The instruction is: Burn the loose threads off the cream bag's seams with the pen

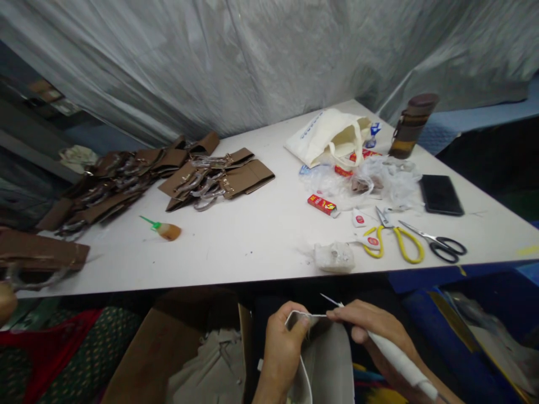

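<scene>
Middle of the table (261, 224) is wide open for me, only the glue bottle (165, 229) sits there. Right end's jammed: scissors (396, 238), phone (441, 194), plastic wrap (370, 179), tote (330, 137). Brown paper bags (168, 174) hog the far left corner.

1. Flat brown paper bags (214, 177) are spread across the white table (261, 230).
2. Yellow-handled scissors (396, 238) are laid just beside black-handled scissors (440, 244).
3. A black phone (441, 194) is seen nearby.
</scene>
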Motion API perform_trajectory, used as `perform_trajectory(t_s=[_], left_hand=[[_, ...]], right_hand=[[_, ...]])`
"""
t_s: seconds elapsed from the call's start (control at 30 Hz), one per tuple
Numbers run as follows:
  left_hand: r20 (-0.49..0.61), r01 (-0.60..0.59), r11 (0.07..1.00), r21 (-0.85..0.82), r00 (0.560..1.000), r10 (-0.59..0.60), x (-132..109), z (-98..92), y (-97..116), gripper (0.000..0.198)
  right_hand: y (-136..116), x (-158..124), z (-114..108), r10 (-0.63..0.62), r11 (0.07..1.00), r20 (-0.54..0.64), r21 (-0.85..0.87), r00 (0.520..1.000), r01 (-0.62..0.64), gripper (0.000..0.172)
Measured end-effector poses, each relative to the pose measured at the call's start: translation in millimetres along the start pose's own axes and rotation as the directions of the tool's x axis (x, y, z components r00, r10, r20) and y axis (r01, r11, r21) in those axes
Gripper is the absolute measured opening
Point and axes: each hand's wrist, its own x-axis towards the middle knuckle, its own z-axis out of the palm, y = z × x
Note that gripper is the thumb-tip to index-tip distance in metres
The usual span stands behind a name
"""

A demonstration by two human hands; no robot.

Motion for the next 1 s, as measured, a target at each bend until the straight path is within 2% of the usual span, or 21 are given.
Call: perform_trajectory(t_s=[0.13, 0.3, 0.53, 0.67, 0.73, 0.8, 0.9, 0.93, 1.0], left_hand=[[-0.053, 0.012, 1.0, 0.021, 0.999, -0.011, -5, -3.1, -2, 0.02], [-0.228, -0.072, 0.993, -0.096, 0.972, 0.048, -4, -13.5, 4, 0.016], [-0.461, -0.15, 0.979, -0.136, 0.884, 0.072, -5, -47.0, 5, 0.021], [-0.554, -0.198, 0.967, -0.159, 0.829, 0.079, -13, -66.8, 11, 0.026], [-0.61, -0.23, 0.962, -0.15, 0.787, 0.093, -18, -79.0, 15, 0.027], [-0.673, -0.264, 0.956, -0.127, 0.731, 0.113, -23, -91.5, 21, 0.028], [-0.745, -0.303, 0.947, -0.104, 0.655, 0.128, -31, -108.3, 29, 0.03], [-0.754, -0.31, 0.944, -0.11, 0.645, 0.124, -34, -113.7, 32, 0.032], [-0.748, -0.31, 0.94, -0.14, 0.655, 0.104, -42, -125.6, 39, 0.037]], right_hand=[[-13, 3, 1, 0.033, 0.999, -0.03, -0.003, 0.999, -0.034, 0.03], [-27, -5, -3, 0.114, 0.993, -0.039, -0.03, 0.993, -0.115, 0.025], [-32, -15, -7, 0.173, 0.975, -0.093, -0.123, 0.981, -0.184, 0.028], [-42, -15, -5, 0.189, 0.979, -0.145, -0.048, 0.971, -0.198, 0.024], [-53, -10, -5, 0.191, 0.98, -0.128, -0.023, 0.973, -0.196, 0.025], [-65, -3, -3, 0.141, 0.989, -0.046, -0.034, 0.989, -0.143, 0.024], [-80, 7, 8, -0.036, 0.998, 0.093, -0.053, 0.995, 0.041, 0.021], [-85, 10, 14, -0.095, 0.994, 0.135, -0.047, 0.986, 0.102, 0.02], [-93, 15, 26, -0.19, 0.981, 0.236, 0.003, 0.953, 0.194, 0.022]])
